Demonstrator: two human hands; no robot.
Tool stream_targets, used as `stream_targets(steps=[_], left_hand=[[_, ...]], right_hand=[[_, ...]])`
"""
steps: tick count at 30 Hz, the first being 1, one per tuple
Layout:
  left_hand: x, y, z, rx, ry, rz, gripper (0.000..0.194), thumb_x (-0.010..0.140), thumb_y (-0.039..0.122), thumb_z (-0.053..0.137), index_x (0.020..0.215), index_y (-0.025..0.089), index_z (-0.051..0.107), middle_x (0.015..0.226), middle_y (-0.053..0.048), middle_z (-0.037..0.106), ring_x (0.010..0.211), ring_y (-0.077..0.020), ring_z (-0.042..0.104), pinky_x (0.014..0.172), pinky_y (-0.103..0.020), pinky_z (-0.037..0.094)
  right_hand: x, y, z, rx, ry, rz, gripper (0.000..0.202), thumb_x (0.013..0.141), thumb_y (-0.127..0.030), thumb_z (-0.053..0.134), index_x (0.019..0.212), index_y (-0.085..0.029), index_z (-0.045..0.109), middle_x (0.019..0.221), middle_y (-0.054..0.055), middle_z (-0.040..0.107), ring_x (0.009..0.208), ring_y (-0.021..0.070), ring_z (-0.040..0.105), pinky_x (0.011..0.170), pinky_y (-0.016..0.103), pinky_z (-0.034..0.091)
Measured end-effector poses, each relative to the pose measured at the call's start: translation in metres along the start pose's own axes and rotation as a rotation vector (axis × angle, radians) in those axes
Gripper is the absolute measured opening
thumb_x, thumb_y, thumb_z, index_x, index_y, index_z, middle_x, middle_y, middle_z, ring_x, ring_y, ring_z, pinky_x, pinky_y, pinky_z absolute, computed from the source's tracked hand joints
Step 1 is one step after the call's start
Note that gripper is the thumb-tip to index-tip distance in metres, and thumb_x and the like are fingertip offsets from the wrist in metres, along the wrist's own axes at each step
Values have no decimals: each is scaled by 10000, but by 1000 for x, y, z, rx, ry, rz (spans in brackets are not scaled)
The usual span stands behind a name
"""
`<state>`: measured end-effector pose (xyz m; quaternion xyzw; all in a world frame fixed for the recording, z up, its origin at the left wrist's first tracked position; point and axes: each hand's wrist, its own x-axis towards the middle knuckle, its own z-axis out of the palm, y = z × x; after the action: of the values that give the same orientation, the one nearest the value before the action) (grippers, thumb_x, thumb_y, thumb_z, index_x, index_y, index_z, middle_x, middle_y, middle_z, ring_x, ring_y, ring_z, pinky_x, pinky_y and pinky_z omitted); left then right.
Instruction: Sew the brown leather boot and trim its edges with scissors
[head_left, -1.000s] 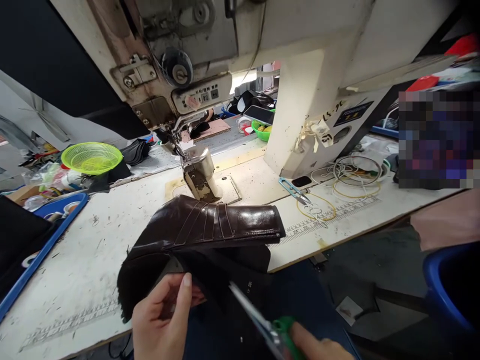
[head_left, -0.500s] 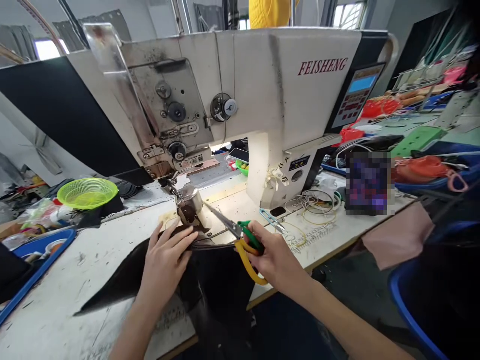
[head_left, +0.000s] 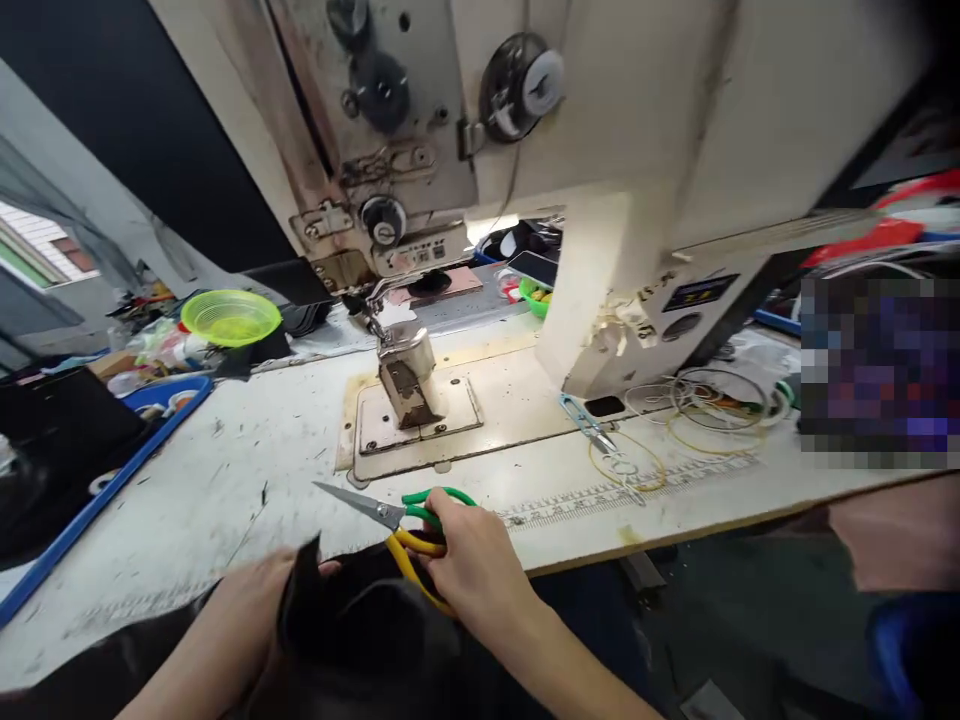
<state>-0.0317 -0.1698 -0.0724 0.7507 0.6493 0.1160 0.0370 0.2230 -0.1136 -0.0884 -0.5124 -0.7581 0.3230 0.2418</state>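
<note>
My right hand (head_left: 480,560) is closed around the handles of a pair of scissors (head_left: 390,513), one loop green and the other yellow. The closed blades point left over the white tabletop. My left hand (head_left: 255,590) grips a piece of black leather-like material (head_left: 375,630) at the table's front edge; its fingers are largely hidden behind a raised fold. The material lies just below the scissors and hangs towards me. Beyond both hands stands the sewing machine's metal post (head_left: 409,370), with nothing lying on its top.
The white sewing machine (head_left: 615,120) fills the back. Blue-handled thread snips (head_left: 589,425) and coiled cords (head_left: 712,405) lie at the right. At the left are a yellow-green basket (head_left: 231,318) and a blue tray (head_left: 112,500). A printed ruler (head_left: 570,510) runs along the front edge.
The black material has come away from the machine post towards me, my left hand moving with it. The scissors have drawn back from the post too. My view has tilted down and come closer.
</note>
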Motion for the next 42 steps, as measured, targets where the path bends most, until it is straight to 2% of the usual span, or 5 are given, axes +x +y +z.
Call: stream_targets(steps=[6,11,22,32,42], left_hand=[[22,42,18,-74,-105,29,309,779,38,369,908,234,570,832,4,603,623,-143,553,570,-252,383],[29,58,49,-394,163,184,174,905,147,450,940,205,610,815,-8,593,563,-89,523,525,-200,403],[37,47,53,-523,-98,311,181,990,193,504,1090,285,624,946,28,651,759,-67,632,670,-159,440],[40,55,51,-454,-117,261,173,1009,170,383,953,251,524,874,36,601,659,-97,578,582,-225,396],[44,56,48,-605,-234,186,155,1006,178,362,927,252,473,889,42,566,695,-106,525,608,-237,358]], right_hand=[[5,3,2,-106,-77,53,222,815,-132,675,891,-219,486,828,24,728,771,250,700,595,268,357],[5,12,-4,-85,-89,44,209,816,-92,625,879,-226,478,766,3,699,721,226,692,580,264,398],[-28,105,-129,-737,41,-631,243,876,-474,638,984,-264,580,773,51,716,570,166,656,449,281,429],[17,74,-118,-720,-377,-544,303,819,-385,764,790,-250,494,671,-40,611,476,111,536,451,304,273],[25,80,-117,-718,-422,-717,214,820,-146,574,739,-244,401,582,-66,541,394,105,463,437,309,257]])
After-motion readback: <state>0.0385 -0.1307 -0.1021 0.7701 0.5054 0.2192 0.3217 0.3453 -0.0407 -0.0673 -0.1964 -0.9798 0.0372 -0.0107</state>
